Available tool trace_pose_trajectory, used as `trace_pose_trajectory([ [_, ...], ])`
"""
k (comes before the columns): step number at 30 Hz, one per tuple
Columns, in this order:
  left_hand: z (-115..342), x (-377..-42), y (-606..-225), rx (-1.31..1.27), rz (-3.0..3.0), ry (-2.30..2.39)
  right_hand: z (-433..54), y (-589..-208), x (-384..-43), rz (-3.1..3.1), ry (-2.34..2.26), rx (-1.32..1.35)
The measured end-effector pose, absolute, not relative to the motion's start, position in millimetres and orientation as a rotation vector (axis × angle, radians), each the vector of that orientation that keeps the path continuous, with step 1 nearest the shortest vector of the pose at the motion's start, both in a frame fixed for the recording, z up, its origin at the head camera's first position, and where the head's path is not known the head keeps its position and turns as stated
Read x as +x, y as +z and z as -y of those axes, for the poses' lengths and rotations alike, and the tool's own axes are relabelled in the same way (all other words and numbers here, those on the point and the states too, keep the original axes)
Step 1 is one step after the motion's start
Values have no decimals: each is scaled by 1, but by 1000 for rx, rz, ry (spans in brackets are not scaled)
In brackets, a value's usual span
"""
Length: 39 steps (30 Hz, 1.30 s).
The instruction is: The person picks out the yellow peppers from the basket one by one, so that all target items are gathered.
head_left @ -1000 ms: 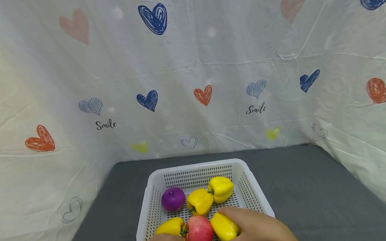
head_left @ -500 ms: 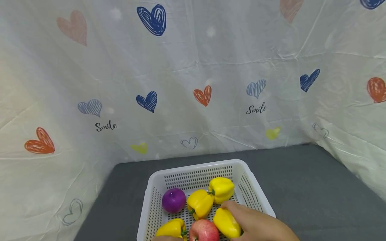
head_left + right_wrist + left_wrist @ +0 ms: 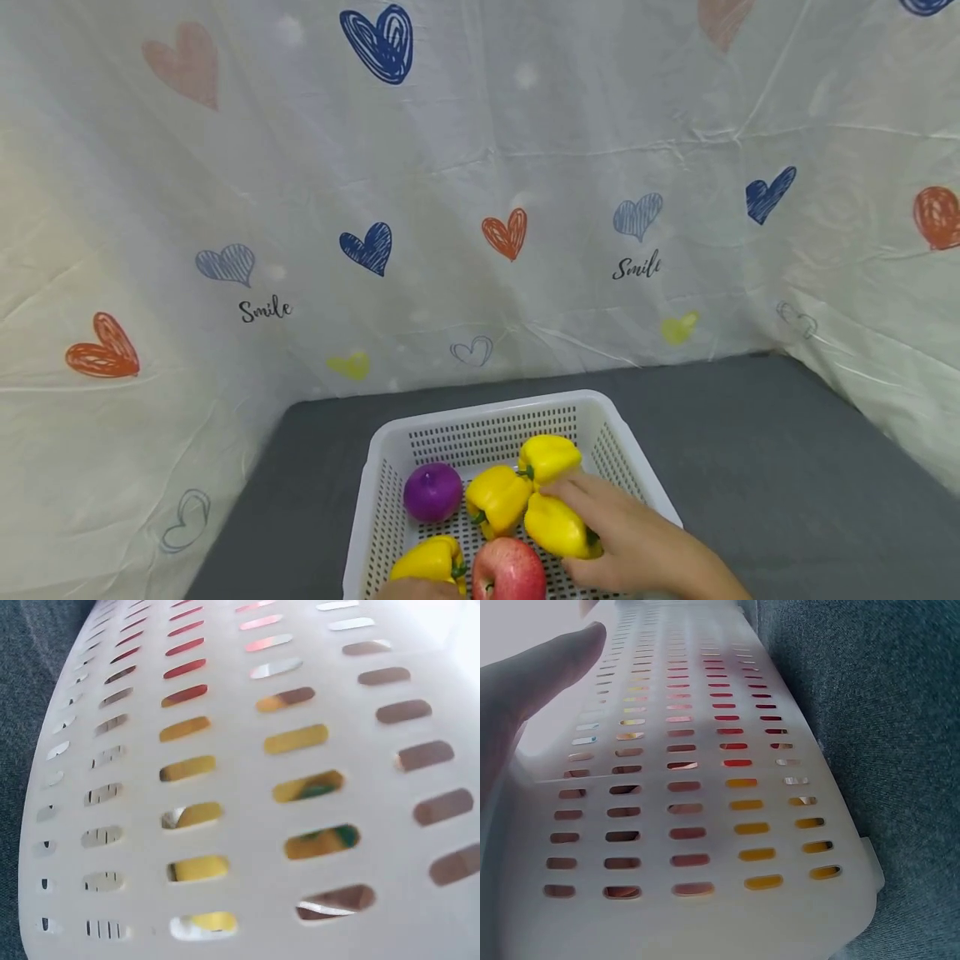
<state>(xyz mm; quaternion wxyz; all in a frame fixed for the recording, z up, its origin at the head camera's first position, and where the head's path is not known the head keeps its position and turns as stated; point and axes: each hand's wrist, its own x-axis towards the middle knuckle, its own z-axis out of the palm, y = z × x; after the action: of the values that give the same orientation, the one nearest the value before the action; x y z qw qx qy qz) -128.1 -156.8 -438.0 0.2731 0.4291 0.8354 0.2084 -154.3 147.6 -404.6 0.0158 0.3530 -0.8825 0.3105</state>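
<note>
In the head view my right hand [image 3: 626, 533] lies at a yellow bell pepper [image 3: 558, 527] in the basket's right part. Its fingers stretch over the pepper's upper side, and the thumb sits below it. At the bottom edge, a little of my left hand [image 3: 418, 590] overlaps another yellow bell pepper [image 3: 431, 560]; its grip is mostly out of frame. A straight left finger [image 3: 562, 660] shows above the basket wall in the left wrist view. Between the hands rests a red apple [image 3: 510, 571]. The white slotted basket [image 3: 491, 410] holds all these.
Farther back in the basket lie a purple onion-like ball [image 3: 432, 492] and two more yellow peppers, one in the middle [image 3: 497, 498] and one behind [image 3: 549, 457]. The dark grey table [image 3: 765, 467] extends around it. A heart-printed white curtain [image 3: 450, 167] hangs behind.
The right hand's pepper has settled against the other two, its stem end now visible, and those fingers have straightened. The apple shifted slightly right. The left hand stays beside its pepper.
</note>
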Motion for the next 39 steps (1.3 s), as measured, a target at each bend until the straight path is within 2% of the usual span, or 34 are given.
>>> trace_pose_trajectory([
  [1,159,-129,-438,1718,-2506,235,-146,-404,-155,2713,959,1055],
  [2,160,-130,-440,2077,-2635,170,-145,-404,-155,2692,969,1006],
  [3,163,-135,-443,2350,-2626,294,-144,-404,-155,2679,994,956],
  [7,162,-143,-452,2647,-2549,575,-141,-402,-156,2651,1135,787],
  [9,162,-144,-451,2605,-2480,662,-140,-401,-157,2600,1183,751],
  [14,155,-125,-428,1937,-2619,226,-137,-403,-162,2384,1176,839],
  [16,152,-120,-421,1801,-2638,102,-137,-404,-163,2337,1127,898],
  [19,152,-119,-419,1795,-2654,104,-138,-403,-164,2349,1075,932],
  [26,158,-117,-425,1991,-2719,126,-138,-400,-161,2403,1169,926],
  [33,151,-115,-422,1769,-2719,170,-149,-391,-164,2371,1587,776],
  [39,150,-122,-422,1961,-2635,153,-168,-384,-169,2353,1635,639],
])
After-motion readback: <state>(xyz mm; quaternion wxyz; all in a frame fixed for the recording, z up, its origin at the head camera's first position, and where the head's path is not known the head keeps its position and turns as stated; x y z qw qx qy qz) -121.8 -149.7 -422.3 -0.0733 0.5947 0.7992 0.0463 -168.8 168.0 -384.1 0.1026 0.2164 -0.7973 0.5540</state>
